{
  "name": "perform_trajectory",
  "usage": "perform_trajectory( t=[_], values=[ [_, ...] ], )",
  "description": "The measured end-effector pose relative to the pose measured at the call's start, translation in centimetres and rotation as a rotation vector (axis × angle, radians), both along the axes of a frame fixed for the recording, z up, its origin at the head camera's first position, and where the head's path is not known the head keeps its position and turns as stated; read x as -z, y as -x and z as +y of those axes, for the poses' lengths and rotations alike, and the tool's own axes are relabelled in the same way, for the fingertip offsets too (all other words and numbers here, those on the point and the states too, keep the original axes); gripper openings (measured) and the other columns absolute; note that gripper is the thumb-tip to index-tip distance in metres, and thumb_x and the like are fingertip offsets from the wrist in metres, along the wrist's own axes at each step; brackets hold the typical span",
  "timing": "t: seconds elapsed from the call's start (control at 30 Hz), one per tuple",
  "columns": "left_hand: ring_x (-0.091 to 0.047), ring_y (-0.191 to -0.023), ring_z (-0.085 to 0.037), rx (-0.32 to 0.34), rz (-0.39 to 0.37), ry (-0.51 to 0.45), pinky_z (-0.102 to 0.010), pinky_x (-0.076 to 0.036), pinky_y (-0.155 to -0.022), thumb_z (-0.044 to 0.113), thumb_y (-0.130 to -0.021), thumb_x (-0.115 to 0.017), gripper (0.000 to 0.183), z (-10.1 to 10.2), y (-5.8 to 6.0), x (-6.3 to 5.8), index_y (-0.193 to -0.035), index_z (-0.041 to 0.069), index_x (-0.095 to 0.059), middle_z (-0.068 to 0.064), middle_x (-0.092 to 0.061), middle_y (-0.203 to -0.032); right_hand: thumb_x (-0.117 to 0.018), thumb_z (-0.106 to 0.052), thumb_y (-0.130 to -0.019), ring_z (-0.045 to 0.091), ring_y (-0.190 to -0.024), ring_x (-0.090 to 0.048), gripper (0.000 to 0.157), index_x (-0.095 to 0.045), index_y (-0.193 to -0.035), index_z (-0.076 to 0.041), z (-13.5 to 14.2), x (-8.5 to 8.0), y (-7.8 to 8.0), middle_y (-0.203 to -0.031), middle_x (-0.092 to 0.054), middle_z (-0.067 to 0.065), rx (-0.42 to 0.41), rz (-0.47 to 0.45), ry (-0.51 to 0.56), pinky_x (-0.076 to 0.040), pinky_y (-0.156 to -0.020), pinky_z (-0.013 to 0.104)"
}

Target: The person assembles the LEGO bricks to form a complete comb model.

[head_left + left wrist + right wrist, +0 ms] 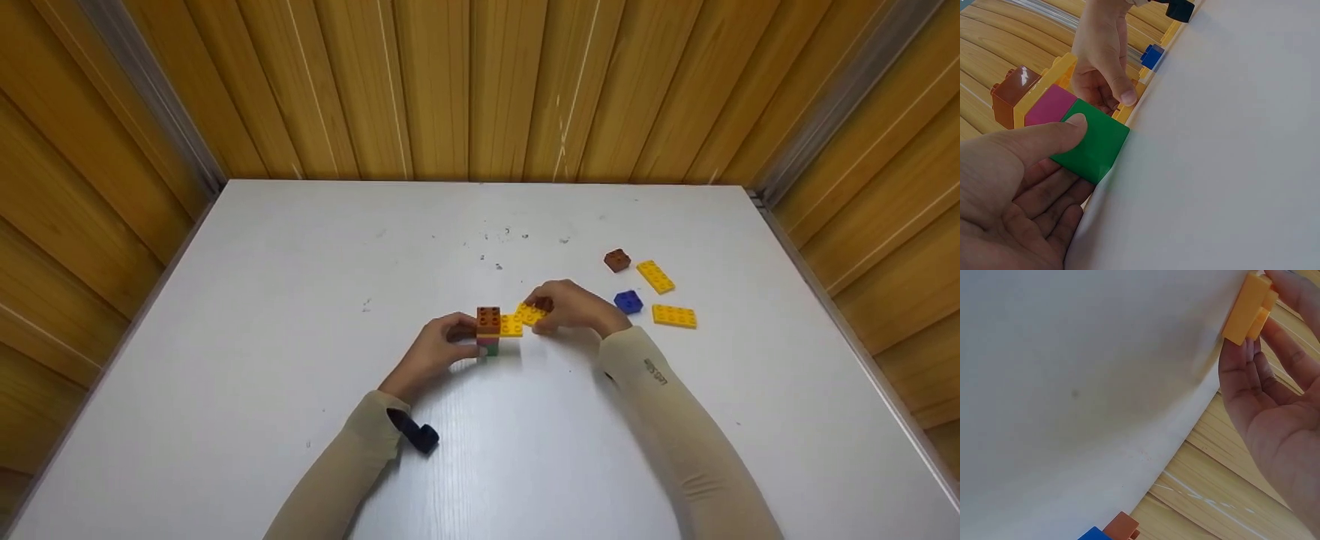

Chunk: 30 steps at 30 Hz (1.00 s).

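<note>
My left hand [435,349] grips a small stack of toy building bricks, thumb on the green brick [1095,140] at its base. Above the green lies a magenta brick [1050,106], then a yellow plate [511,325] sticking out to the right, with a brown brick [488,318] on top. Between thumb and fingers, my right hand [576,306] pinches another yellow plate [529,313], just right of the stack's jutting plate. The head view does not show clearly whether the two yellow plates touch. In the right wrist view the pinched plate [1244,309] is seen from its side.
Right of my right hand lie a loose brown brick [617,260], a blue brick [628,301] and two yellow plates, one farther back [656,277] and one nearer [674,316]. The white table [300,255] meets wood-look panel walls [465,90] at the back and sides.
</note>
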<state>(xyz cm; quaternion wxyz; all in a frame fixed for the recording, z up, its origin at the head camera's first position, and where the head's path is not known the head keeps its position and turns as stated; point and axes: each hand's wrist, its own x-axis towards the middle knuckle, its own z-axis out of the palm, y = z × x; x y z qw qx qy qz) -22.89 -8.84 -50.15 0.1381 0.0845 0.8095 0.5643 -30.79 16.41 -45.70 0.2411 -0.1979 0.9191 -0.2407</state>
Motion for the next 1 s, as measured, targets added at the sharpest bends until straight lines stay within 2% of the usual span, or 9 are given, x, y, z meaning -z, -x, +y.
perform_trajectory(
  t=[0.33, 0.57, 0.77, 1.0],
  values=[
    [-0.061, -0.116, -0.024, 0.034, 0.039, -0.046, -0.039, -0.047, -0.102, 0.010, -0.081, -0.075, 0.037, 0.08, -0.02, -0.08, -0.116, 0.007, -0.061, -0.009, -0.064, -0.124, -0.075, -0.017, -0.083, 0.022, -0.101, -0.054, 0.042, -0.063, -0.123, -0.010, 0.59, -0.19, -0.10, -0.113, -0.063, 0.007, -0.070, 0.029, 0.011, -0.047, -0.097, 0.040],
    [-0.060, -0.116, -0.021, 0.014, 0.010, -0.036, -0.038, -0.046, -0.104, 0.010, -0.081, -0.076, 0.037, 0.07, -0.01, -0.15, -0.116, 0.011, -0.062, -0.007, -0.065, -0.123, -0.074, -0.018, -0.085, 0.022, -0.105, -0.053, 0.042, -0.063, -0.125, -0.012, 0.46, -0.61, -0.22, -0.118, -0.060, 0.006, -0.114, 0.047, -0.009, -0.044, -0.102, 0.042],
    [-0.061, -0.115, -0.021, 0.013, 0.011, -0.031, -0.039, -0.047, -0.103, 0.011, -0.082, -0.075, 0.037, 0.00, 0.08, 0.07, -0.116, 0.011, -0.062, -0.007, -0.066, -0.122, -0.072, -0.016, -0.086, 0.021, -0.104, -0.053, 0.041, -0.063, -0.125, -0.013, 0.40, -0.49, -0.07, -0.118, -0.060, 0.005, -0.170, 0.056, -0.008, -0.045, -0.102, 0.041],
    [-0.062, -0.114, -0.021, 0.021, 0.018, -0.038, -0.038, -0.048, -0.102, 0.011, -0.081, -0.076, 0.037, -0.03, 0.09, 0.13, -0.116, 0.010, -0.062, -0.007, -0.066, -0.121, -0.072, -0.014, -0.085, 0.021, -0.106, -0.052, 0.042, -0.063, -0.126, -0.013, 0.32, -0.40, -0.11, -0.118, -0.059, 0.004, -0.194, 0.058, -0.019, -0.043, -0.104, 0.041]
  ],
)
